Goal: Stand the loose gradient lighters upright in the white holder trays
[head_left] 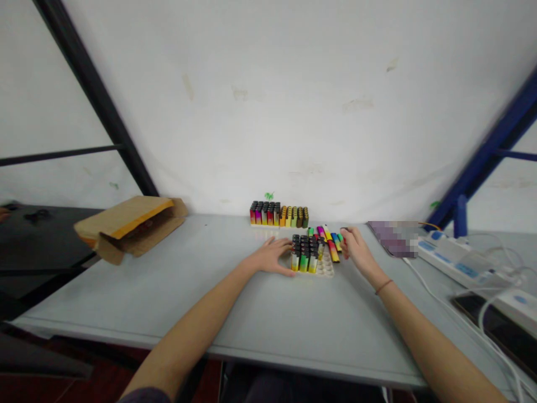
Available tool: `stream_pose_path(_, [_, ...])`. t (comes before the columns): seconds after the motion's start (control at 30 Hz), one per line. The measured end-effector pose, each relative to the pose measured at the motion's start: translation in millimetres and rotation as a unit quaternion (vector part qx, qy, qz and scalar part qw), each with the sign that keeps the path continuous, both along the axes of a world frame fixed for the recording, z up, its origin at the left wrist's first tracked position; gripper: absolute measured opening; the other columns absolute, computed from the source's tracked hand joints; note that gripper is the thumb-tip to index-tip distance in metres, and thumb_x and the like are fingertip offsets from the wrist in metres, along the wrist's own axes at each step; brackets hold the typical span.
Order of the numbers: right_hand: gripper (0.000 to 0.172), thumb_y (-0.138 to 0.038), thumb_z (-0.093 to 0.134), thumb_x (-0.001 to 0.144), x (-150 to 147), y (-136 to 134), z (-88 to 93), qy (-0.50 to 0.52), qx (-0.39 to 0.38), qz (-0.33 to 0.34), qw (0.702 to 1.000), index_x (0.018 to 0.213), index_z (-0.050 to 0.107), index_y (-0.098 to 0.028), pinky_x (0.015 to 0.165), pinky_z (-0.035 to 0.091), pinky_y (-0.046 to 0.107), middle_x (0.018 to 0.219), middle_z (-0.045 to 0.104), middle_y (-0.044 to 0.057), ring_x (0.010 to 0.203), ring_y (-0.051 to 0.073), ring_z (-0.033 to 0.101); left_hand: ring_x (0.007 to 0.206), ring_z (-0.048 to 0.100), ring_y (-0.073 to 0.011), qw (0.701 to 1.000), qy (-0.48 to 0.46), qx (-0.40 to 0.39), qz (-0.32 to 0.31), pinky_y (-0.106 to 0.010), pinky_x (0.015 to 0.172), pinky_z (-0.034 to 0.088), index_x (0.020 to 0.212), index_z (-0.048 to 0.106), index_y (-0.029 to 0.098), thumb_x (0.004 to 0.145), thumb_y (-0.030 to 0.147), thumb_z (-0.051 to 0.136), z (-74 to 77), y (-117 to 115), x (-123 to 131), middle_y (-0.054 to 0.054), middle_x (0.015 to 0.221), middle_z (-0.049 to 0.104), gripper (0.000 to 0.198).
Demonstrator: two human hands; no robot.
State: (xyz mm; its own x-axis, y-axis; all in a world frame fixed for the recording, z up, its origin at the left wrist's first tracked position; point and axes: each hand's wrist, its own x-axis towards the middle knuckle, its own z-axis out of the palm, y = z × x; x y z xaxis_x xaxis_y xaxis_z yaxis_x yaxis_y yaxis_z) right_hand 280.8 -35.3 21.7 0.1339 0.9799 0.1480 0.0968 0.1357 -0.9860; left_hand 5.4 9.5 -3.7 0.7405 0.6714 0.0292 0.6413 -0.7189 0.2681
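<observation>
A white tray with round holes [326, 270] stands on the table, its left part filled with upright black-topped lighters [304, 261] in white, green and yellow. My left hand [271, 258] holds the tray's left side, thumb at the front corner and fingers farther back. Behind and right of the tray lies a loose group of colourful lighters [333, 251]. Just right of them, my right hand [356, 246] has its fingers closed around what looks like a lighter, with a dark end showing at the top; most of it is hidden by the fingers.
Near the wall stand a block of black-topped lighters [265, 214] and a block of yellowish ones [294, 216]. An open cardboard box [130, 221] lies at left. To the right are a tablet-like device [390, 238], a power strip [465, 266], white cables and a dark phone [499, 324].
</observation>
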Motion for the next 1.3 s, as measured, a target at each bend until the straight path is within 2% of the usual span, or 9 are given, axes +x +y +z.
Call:
stream_pose_path(0.1, [0.035, -0.055, 0.054, 0.081, 3.6, -9.6, 16.4, -0.121, 0.066, 0.027, 0.99, 0.072, 0.051, -0.022, 0.049, 0.039, 0.023, 0.055, 0.05, -0.004, 0.053, 0.012, 0.046, 0.141, 0.024, -0.031, 1.0, 0.0, 0.0, 0.0, -0.053, 0.114, 0.004, 0.144, 0.034, 0.024, 0.068, 0.079, 0.057, 0.2, -0.4, 0.1, -0.012, 0.152, 0.029, 0.097])
stream_pose_path(0.17, [0.035, -0.053, 0.059, 0.079, 6.7, -14.8, 25.8, -0.155, 0.074, 0.09, 0.981, 0.071, 0.057, -0.02, 0.054, 0.042, 0.024, 0.064, 0.057, 0.0, 0.061, 0.014, 0.05, 0.141, 0.024, -0.0314, 1.0, 0.001, 0.0, 0.001, -0.053, 0.114, 0.004, 0.144, 0.034, 0.024, 0.067, 0.079, 0.057, 0.4, -0.6, 0.2, -0.012, 0.152, 0.03, 0.097])
stream_pose_path(0.27, [0.036, -0.05, 0.065, 0.076, 10.6, -18.2, 31.8, -0.149, 0.048, 0.181, 0.971, 0.089, 0.067, -0.017, 0.061, 0.047, 0.028, 0.08, 0.066, 0.004, 0.07, 0.017, 0.057, 0.14, 0.025, -0.032, 1.0, -0.003, 0.0, 0.001, -0.053, 0.114, 0.004, 0.144, 0.035, 0.024, 0.067, 0.079, 0.057, 0.5, -0.6, 0.3, -0.012, 0.152, 0.03, 0.097])
stream_pose_path(0.37, [0.04, -0.049, 0.068, 0.074, 11.4, -18.5, 30.6, -0.128, 0.011, 0.212, 0.969, 0.096, 0.067, -0.016, 0.065, 0.05, 0.031, 0.087, 0.069, 0.006, 0.073, 0.018, 0.061, 0.14, 0.025, -0.0319, 1.0, -0.006, -0.001, 0.001, -0.053, 0.114, 0.004, 0.144, 0.035, 0.025, 0.067, 0.079, 0.057, 0.6, -0.6, 0.3, -0.012, 0.152, 0.031, 0.097])
stream_pose_path(0.53, [0.037, -0.046, 0.071, 0.07, 7.8, -18.9, 25.7, -0.111, -0.008, 0.226, 0.968, 0.092, 0.066, -0.017, 0.069, 0.052, 0.033, 0.086, 0.07, 0.006, 0.076, 0.019, 0.064, 0.14, 0.025, -0.0317, 1.0, -0.003, 0.0, -0.003, -0.054, 0.114, 0.004, 0.144, 0.034, 0.023, 0.068, 0.078, 0.058, 1.4, -0.9, 0.2, -0.012, 0.152, 0.031, 0.097])
stream_pose_path(0.63, [0.033, -0.044, 0.072, 0.07, 5.8, -18.7, 23.5, -0.113, 0.014, 0.229, 0.967, 0.089, 0.064, -0.018, 0.069, 0.053, 0.032, 0.086, 0.069, 0.005, 0.076, 0.019, 0.065, 0.14, 0.025, -0.0325, 1.0, -0.004, -0.002, 0.0, -0.054, 0.114, 0.003, 0.144, 0.034, 0.025, 0.067, 0.078, 0.058, 1.8, -1.2, 0.4, -0.011, 0.152, 0.03, 0.097])
stream_pose_path(0.9, [0.025, -0.036, 0.063, 0.079, 1.6, -18.1, 22.1, -0.284, 0.142, 0.125, 0.94, 0.098, 0.071, -0.024, 0.07, 0.052, 0.034, 0.095, 0.073, 0.005, 0.071, 0.02, 0.064, 0.14, 0.025, -0.0321, 1.0, -0.001, -0.002, 0.0, -0.054, 0.114, 0.004, 0.144, 0.035, 0.025, 0.067, 0.078, 0.058, 2.0, -1.3, 1.4, -0.011, 0.152, 0.03, 0.097])
stream_pose_path(1.03, [0.024, -0.034, 0.063, 0.079, -0.9, -19.6, 22.0, -0.317, 0.187, 0.098, 0.925, 0.099, 0.073, -0.025, 0.068, 0.052, 0.033, 0.095, 0.073, 0.006, 0.065, 0.018, 0.062, 0.14, 0.025, -0.0313, 1.0, 0.002, -0.001, 0.0, -0.053, 0.115, 0.004, 0.144, 0.034, 0.023, 0.068, 0.078, 0.057, 2.8, -1.9, 1.3, -0.012, 0.152, 0.03, 0.097])
stream_pose_path(1.3, [0.024, -0.036, 0.063, 0.081, -4.8, -21.0, 20.1, -0.309, 0.176, 0.119, 0.927, 0.097, 0.074, -0.024, 0.063, 0.052, 0.03, 0.092, 0.073, 0.006, 0.064, 0.017, 0.063, 0.14, 0.025, -0.0313, 1.0, 0.003, 0.0, 0.001, -0.052, 0.115, 0.004, 0.144, 0.033, 0.024, 0.068, 0.077, 0.058, 3.4, -2.3, 0.5, -0.011, 0.152, 0.03, 0.096])
